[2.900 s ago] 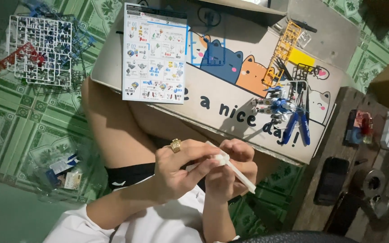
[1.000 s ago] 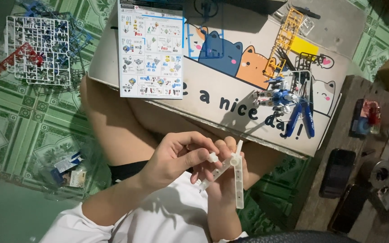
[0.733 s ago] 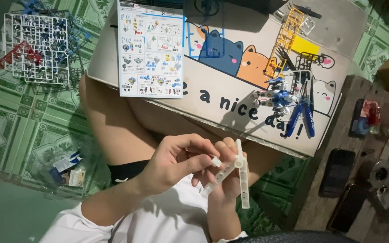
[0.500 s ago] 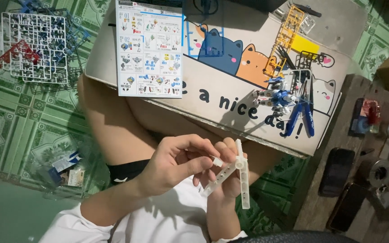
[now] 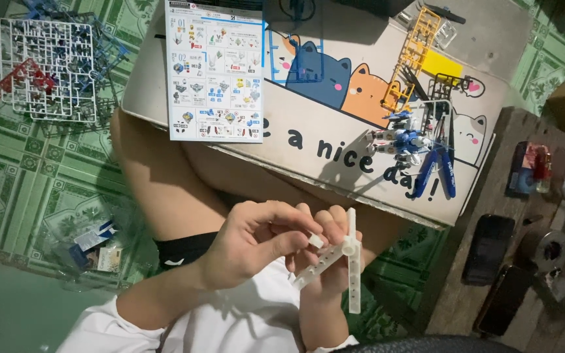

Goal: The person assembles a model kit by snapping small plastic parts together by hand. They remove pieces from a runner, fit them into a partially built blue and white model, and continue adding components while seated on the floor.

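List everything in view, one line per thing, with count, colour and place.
white plastic runner strip: one, translucent white, held in both hands
small white plastic piece: one, at the fingertips
cardboard board with cartoon cats: one, tan, across the lap
printed instruction sheet: one, white and blue, on the board
yellow parts frame: one, on the board's far right
blue and white model figure: one, on the board
blue-handled nippers: one pair, beside the figure
white parts frame: one, on the green tiled floor
dark phones: two, on the wooden surface, right
left hand: pinching the piece
right hand: gripping the strip
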